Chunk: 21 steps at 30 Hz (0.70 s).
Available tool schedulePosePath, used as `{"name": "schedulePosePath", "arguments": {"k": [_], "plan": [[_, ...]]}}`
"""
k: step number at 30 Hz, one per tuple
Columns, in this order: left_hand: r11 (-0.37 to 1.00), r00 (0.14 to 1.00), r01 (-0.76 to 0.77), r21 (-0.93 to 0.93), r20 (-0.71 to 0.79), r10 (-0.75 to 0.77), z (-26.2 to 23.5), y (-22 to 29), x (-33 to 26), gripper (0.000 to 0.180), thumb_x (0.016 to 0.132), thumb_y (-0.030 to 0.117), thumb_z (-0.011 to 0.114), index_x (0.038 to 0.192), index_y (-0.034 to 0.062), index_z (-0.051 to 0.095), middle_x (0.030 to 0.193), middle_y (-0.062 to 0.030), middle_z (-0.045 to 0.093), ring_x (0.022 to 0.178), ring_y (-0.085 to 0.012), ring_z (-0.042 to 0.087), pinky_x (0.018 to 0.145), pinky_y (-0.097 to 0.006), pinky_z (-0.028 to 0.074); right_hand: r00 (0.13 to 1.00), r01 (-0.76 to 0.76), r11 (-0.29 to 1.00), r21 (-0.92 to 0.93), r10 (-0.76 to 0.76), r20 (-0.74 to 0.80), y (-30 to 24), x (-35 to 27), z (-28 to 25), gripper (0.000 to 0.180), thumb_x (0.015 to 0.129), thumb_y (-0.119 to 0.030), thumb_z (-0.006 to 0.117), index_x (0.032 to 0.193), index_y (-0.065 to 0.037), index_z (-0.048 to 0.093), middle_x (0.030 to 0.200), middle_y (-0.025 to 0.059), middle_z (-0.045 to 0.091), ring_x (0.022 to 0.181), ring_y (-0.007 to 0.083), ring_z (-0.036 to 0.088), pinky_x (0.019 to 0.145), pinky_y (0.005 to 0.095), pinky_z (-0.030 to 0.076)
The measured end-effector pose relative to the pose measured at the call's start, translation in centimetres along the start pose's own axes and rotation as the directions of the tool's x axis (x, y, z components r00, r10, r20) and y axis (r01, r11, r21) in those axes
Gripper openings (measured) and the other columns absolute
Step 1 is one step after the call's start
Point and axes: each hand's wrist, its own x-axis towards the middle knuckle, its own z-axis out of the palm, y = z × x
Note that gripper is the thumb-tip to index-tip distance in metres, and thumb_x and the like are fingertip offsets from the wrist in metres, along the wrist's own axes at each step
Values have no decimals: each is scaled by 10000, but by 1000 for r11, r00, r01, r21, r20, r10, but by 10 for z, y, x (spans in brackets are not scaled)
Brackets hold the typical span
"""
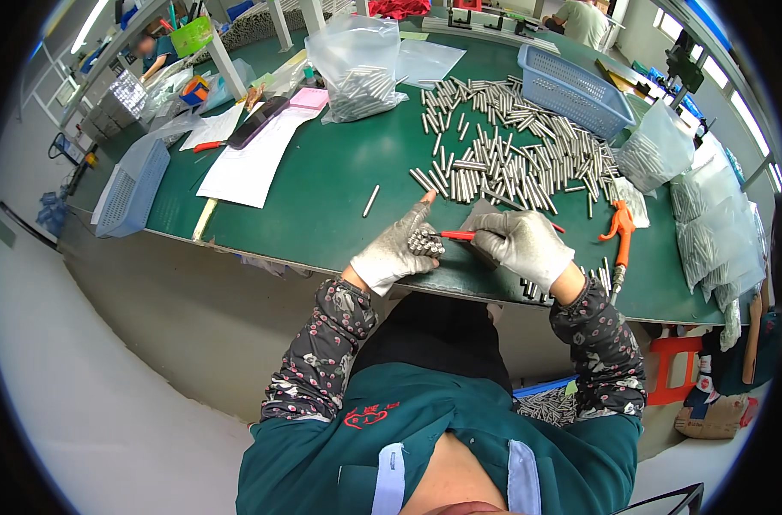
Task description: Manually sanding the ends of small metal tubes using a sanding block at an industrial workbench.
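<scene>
Green workbench [322,197]: left hand [395,251] clutches a bundle of metal rods [425,243], stiff, slippery, best gripped mid-length; right hand [521,245] pinches a red tool [456,234].

A clear plastic bag of metal rods [357,73] stands at the far middle of the green surface [322,197], more clear filled bags [709,223] crowd its right end, and a brown cardboard box [709,418] sits on the floor lower right.

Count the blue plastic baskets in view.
2. One blue basket sits on the green table at the far right, beside the spread of metal rods. The other blue basket hangs off the table's left edge. More may be hidden out of view.
</scene>
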Motion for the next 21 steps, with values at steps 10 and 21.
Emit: {"name": "schedulePosePath", "arguments": {"k": [10, 21], "plan": [[997, 1000, 11, -82, 5, -10, 0, -2, 0, 1025, 642, -148, 669, 1472, 171, 160, 887, -16, 501, 786, -98, 504, 745, -225, 462, 1000, 7, 1000, 20, -7, -8, 3, -2, 2, 185, 812, -230, 614, 901, -82, 680, 756, 144, 642, 674, 311, 627, 623, 366, 504], [999, 998, 39, -2, -40, -39, 4, 4, -1, 1032, 626, -159, 667, 1471, 180, 180, 914, -6, 478, 803, -96, 482, 759, -225, 452, 952, 238, 948, -210, -270, -142, 2, -12, 10, 201, 756, -106, 669, 955, -74, 668, 703, 135, 609, 635, 301, 588, 568, 378, 465]]}}
